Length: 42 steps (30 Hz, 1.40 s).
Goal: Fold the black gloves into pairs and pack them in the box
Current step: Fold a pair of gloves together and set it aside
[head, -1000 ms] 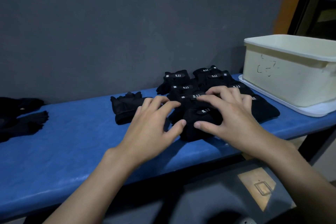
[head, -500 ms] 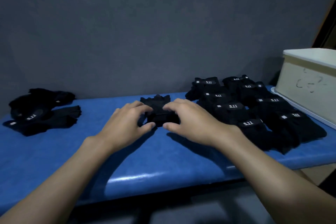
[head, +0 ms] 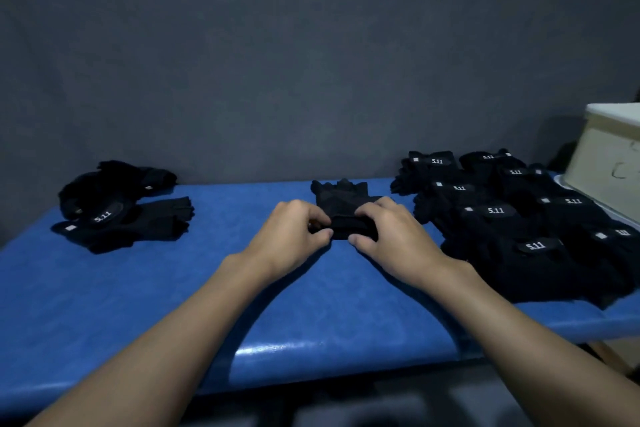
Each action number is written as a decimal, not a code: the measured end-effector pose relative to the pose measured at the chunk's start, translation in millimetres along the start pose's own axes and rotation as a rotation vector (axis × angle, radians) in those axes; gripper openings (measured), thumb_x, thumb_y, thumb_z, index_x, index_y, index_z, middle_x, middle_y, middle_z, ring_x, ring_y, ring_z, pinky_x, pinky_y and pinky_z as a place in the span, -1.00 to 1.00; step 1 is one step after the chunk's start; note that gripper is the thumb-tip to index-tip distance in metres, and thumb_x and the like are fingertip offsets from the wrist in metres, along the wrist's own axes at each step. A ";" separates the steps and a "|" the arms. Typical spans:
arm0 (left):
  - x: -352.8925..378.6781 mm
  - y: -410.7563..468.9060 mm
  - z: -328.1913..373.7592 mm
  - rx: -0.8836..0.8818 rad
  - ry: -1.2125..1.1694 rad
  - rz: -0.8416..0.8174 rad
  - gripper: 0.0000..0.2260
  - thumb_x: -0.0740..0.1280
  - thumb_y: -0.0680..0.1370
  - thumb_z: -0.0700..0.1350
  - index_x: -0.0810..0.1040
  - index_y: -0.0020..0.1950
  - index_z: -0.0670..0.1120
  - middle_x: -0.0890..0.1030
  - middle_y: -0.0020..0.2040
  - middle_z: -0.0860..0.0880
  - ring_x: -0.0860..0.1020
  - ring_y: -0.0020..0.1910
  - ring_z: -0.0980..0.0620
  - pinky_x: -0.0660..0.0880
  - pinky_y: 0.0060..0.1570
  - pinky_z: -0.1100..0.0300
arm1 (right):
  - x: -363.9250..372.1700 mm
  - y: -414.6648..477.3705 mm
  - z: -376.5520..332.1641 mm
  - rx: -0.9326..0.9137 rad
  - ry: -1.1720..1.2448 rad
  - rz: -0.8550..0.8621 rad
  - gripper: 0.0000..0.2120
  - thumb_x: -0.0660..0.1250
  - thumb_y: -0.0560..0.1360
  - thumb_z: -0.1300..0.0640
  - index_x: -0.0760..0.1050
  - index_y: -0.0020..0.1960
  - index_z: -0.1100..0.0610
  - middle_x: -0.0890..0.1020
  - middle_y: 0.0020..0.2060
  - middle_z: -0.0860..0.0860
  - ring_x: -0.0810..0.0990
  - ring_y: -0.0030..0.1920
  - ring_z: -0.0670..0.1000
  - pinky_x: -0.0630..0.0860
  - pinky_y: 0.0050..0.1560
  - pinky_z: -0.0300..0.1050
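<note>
Dark grey wall (head: 311, 45) fills the upper half of the view; below it runs a blue padded counter (head: 173, 305), which carries all the things; on its right part lies a big group of folded black gloves (head: 512, 218), set close together in rows, many with a white "5.11" label on top; the cream box (head: 609, 163) stands at the far right edge, just beside this group, and only its left part is in view; on the left part of the counter, well apart from the rest, lies a smaller heap of loose black gloves (head: 117, 211); 2 bare forearms reach to the middle of the counter; the left hand (head: 287, 239) and the right hand (head: 391, 239) are near each other; between them lies the middle glove (head: 341, 199), flat on the counter, its short finger ends pointing to the wall; the fingers (head: 313, 218) of both hands are curled and pinch the near edge of this glove, with the thumbs below; whether it is 1 glove or 2 laid together, I cannot tell.
</note>
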<state>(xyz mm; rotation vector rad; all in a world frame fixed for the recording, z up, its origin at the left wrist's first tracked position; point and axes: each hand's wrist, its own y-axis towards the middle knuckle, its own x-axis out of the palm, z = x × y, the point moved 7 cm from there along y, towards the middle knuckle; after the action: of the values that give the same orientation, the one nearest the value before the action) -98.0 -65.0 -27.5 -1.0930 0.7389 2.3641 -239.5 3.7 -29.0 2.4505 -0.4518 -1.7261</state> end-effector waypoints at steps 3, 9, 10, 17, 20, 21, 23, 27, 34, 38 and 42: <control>-5.8 -2.3 -8.5 -0.057 -0.071 0.030 -0.90 0.41 0.53 -0.13 0.72 -0.02 -0.02 0.66 -0.22 0.12 0.60 -0.19 0.18 0.51 -0.20 0.30 | 3.7 0.8 -3.6 -0.010 0.037 0.023 -0.65 0.36 0.54 -0.05 0.47 0.28 0.03 0.46 0.14 -0.04 0.41 0.18 -0.01 0.42 0.19 -0.10; -31.0 -22.7 -24.7 -0.103 -0.008 0.056 -0.92 0.40 0.55 -0.10 0.69 -0.03 -0.04 0.62 -0.22 0.10 0.58 -0.21 0.15 0.49 -0.27 0.34 | 16.7 8.0 -29.1 -0.089 0.105 -0.003 -0.63 0.37 0.53 -0.05 0.47 0.29 0.00 0.46 0.15 -0.08 0.41 0.18 -0.03 0.41 0.20 -0.10; -37.4 -27.6 -28.1 -0.110 0.010 0.064 -0.93 0.40 0.55 -0.10 0.68 -0.04 -0.03 0.61 -0.23 0.11 0.57 -0.21 0.16 0.47 -0.28 0.37 | 19.7 9.3 -35.8 -0.108 0.119 -0.006 -0.63 0.37 0.52 -0.05 0.47 0.30 0.00 0.47 0.15 -0.08 0.41 0.18 -0.02 0.41 0.22 -0.08; -80.9 -66.2 -50.2 -0.144 0.141 0.081 -0.97 0.44 0.49 -0.07 0.67 -0.13 -0.01 0.61 -0.22 0.12 0.57 -0.17 0.19 0.52 -0.13 0.28 | 42.0 11.9 -87.3 -0.278 0.164 -0.027 -0.63 0.36 0.49 -0.15 0.47 0.27 -0.10 0.48 0.12 -0.18 0.40 0.15 -0.10 0.19 0.15 -0.13; -90.4 -75.2 -63.2 -0.123 0.131 0.085 -0.87 0.45 0.48 0.03 0.63 -0.02 0.05 0.51 -0.05 0.12 0.51 0.01 0.15 0.44 0.04 0.28 | 42.3 14.2 -97.7 -0.330 0.149 0.043 -0.54 0.28 0.42 -0.34 0.49 0.23 -0.15 0.48 0.05 -0.22 0.36 0.10 -0.11 0.19 0.09 -0.11; -92.3 -76.5 -69.0 -0.127 0.098 0.096 -0.79 0.43 0.50 0.08 0.61 0.09 0.06 0.48 0.03 0.12 0.48 0.09 0.14 0.40 0.13 0.27 | 41.9 16.9 -99.6 -0.325 0.165 0.062 -0.49 0.22 0.39 -0.39 0.49 0.23 -0.17 0.46 0.05 -0.24 0.33 0.11 -0.11 0.19 0.10 -0.10; -91.1 -74.9 -75.8 -0.126 0.094 0.100 -0.65 0.36 0.54 0.14 0.55 0.29 0.06 0.47 0.21 0.12 0.42 0.25 0.09 0.37 0.31 0.14 | 42.6 22.4 -99.0 -0.298 0.184 0.063 -0.45 0.16 0.37 -0.44 0.47 0.26 -0.21 0.43 0.12 -0.30 0.27 0.17 -0.12 0.14 0.12 -0.10; -81.3 -70.6 -85.4 -0.130 0.301 0.022 -0.56 0.28 0.56 0.21 0.48 0.40 0.09 0.44 0.36 0.15 0.32 0.36 0.09 0.27 0.34 0.04 | 55.2 33.3 -97.8 -0.287 0.098 -0.031 -0.53 0.24 0.46 -0.37 0.45 0.30 -0.22 0.41 0.24 -0.34 0.19 0.32 -0.10 0.03 0.17 -0.10; -114.5 -62.1 -90.3 -0.082 0.298 0.139 -0.67 0.32 0.53 0.22 0.56 0.25 0.16 0.51 0.15 0.13 0.39 0.19 0.04 0.34 0.30 -0.02 | 45.3 52.3 -126.8 -0.371 0.146 0.029 -0.53 0.15 0.40 -0.37 0.51 0.19 -0.20 0.48 0.12 -0.30 0.22 0.23 -0.16 0.03 0.09 -0.13; -148.5 -67.5 -112.6 -0.164 0.323 0.225 -0.66 0.34 0.53 0.17 0.57 0.26 0.11 0.51 0.25 0.12 0.38 0.28 0.02 0.31 0.32 -0.01 | 52.6 69.5 -167.6 -0.424 0.180 -0.010 -0.70 0.28 0.50 -0.23 0.51 0.19 -0.17 0.55 0.10 -0.23 0.29 0.24 -0.14 0.10 0.17 -0.08; -176.5 -78.8 -151.7 -0.331 0.326 0.211 -0.71 0.37 0.52 0.14 0.58 0.23 0.15 0.55 0.22 0.10 0.47 0.25 0.01 0.39 0.30 -0.09 | 70.3 80.6 -207.3 -0.480 0.174 -0.106 -0.68 0.35 0.50 -0.17 0.49 0.23 -0.15 0.55 0.10 -0.20 0.31 0.23 -0.11 0.16 0.27 -0.05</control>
<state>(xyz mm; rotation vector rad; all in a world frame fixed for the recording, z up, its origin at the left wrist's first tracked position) 137.4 -127.2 5.9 -1.6419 0.6053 2.5810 -38.4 -110.8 0.4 2.2686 0.1050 -1.4272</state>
